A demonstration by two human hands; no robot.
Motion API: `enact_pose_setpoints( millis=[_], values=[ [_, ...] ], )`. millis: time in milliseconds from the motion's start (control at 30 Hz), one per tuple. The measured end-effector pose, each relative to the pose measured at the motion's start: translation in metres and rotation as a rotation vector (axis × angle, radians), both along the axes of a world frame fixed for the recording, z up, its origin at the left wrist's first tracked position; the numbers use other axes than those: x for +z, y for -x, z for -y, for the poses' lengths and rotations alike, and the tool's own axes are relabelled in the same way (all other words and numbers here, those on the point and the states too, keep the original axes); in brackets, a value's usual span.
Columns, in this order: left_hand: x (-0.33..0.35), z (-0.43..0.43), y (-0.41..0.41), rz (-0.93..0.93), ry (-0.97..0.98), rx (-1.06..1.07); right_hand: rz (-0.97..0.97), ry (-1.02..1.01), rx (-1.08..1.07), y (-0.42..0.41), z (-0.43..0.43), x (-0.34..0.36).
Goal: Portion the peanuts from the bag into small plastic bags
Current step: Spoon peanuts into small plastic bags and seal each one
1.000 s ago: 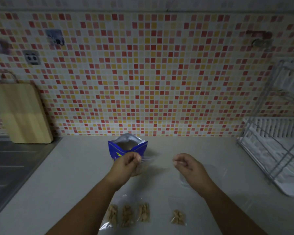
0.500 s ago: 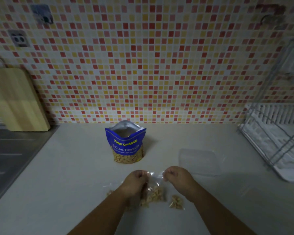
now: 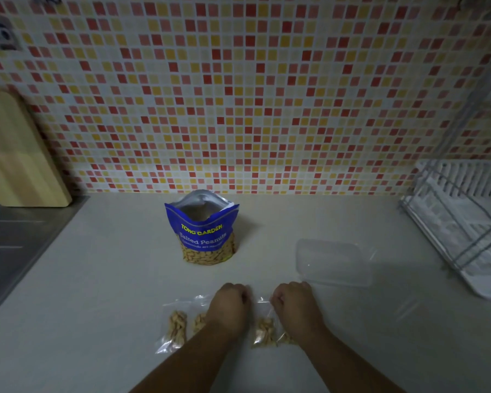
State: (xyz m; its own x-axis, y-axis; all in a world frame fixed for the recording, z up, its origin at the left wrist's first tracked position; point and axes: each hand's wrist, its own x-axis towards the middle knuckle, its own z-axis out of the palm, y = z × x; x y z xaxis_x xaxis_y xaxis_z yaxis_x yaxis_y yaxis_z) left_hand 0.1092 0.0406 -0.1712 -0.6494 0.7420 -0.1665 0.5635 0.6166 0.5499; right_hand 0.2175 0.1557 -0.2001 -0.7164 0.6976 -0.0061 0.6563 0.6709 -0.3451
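Note:
The blue peanut bag stands open and upright on the counter, near the tiled wall. In front of it my left hand and my right hand pinch the top corners of a small clear plastic bag that lies on the counter with peanuts in it. Left of my left hand lie other small filled bags, one partly under my wrist. Another filled bag peeks out under my right wrist.
A clear plastic container lid lies to the right of the hands. A white dish rack stands at the far right. A wooden cutting board leans on the wall at the left, above a steel sink drainer.
Both hands came down from in front of the peanut bag to the counter with the small bag and laid it among the filled ones. The view tilted down and closer.

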Motion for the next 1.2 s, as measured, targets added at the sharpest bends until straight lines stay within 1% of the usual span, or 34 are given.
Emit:
enact_pose_setpoints(
  millis=[67, 167, 200, 267, 333, 400, 500, 567, 667, 767, 933, 1033, 1100, 1133, 1200],
  values=[
    [-0.001, 0.002, 0.003, 0.007, -0.028, 0.013, 0.005, -0.007, -0.014, -0.001, -0.001, -0.002],
    [0.005, 0.012, 0.019, -0.004, -0.087, 0.077, -0.066, -0.043, 0.015, 0.002, 0.005, 0.005],
    [0.008, 0.018, 0.026, -0.024, -0.080, 0.098, -0.111, -0.038, 0.035, 0.005, 0.007, 0.007],
    [0.012, 0.027, 0.041, -0.125, -0.051, 0.089, -0.178, 0.003, 0.078, 0.015, 0.013, 0.012],
    [0.007, 0.032, 0.055, -0.212, 0.053, 0.000, -0.179, -0.029, 0.163, 0.029, 0.019, 0.011],
    [0.007, 0.037, 0.058, -0.228, 0.207, -0.055, -0.136, -0.042, 0.220, 0.042, 0.026, 0.013],
    [0.003, 0.041, 0.061, -0.223, 0.265, -0.044, -0.024, -0.048, 0.279, 0.056, 0.034, 0.010],
    [0.000, 0.041, 0.062, -0.239, 0.246, -0.040, 0.011, -0.075, 0.278, 0.060, 0.038, 0.009],
    [-0.007, 0.038, 0.063, -0.258, 0.258, -0.054, -0.022, -0.105, 0.265, 0.063, 0.041, 0.006],
    [-0.010, 0.036, 0.065, -0.248, 0.259, -0.061, -0.051, -0.098, 0.258, 0.064, 0.041, 0.002],
    [-0.013, 0.036, 0.066, -0.186, 0.210, -0.060, -0.010, -0.105, 0.242, 0.069, 0.044, 0.008],
    [-0.013, 0.036, 0.070, -0.168, 0.181, -0.069, -0.137, -0.017, 0.239, 0.066, 0.043, 0.007],
    [-0.010, 0.037, 0.073, -0.131, 0.119, -0.061, -0.230, 0.051, 0.212, 0.064, 0.041, 0.006],
    [-0.009, 0.038, 0.074, -0.115, 0.083, -0.056, -0.248, 0.064, 0.203, 0.064, 0.041, 0.009],
    [-0.005, 0.038, 0.075, -0.089, 0.041, -0.065, -0.218, 0.066, 0.232, 0.064, 0.041, 0.012]
  ],
)
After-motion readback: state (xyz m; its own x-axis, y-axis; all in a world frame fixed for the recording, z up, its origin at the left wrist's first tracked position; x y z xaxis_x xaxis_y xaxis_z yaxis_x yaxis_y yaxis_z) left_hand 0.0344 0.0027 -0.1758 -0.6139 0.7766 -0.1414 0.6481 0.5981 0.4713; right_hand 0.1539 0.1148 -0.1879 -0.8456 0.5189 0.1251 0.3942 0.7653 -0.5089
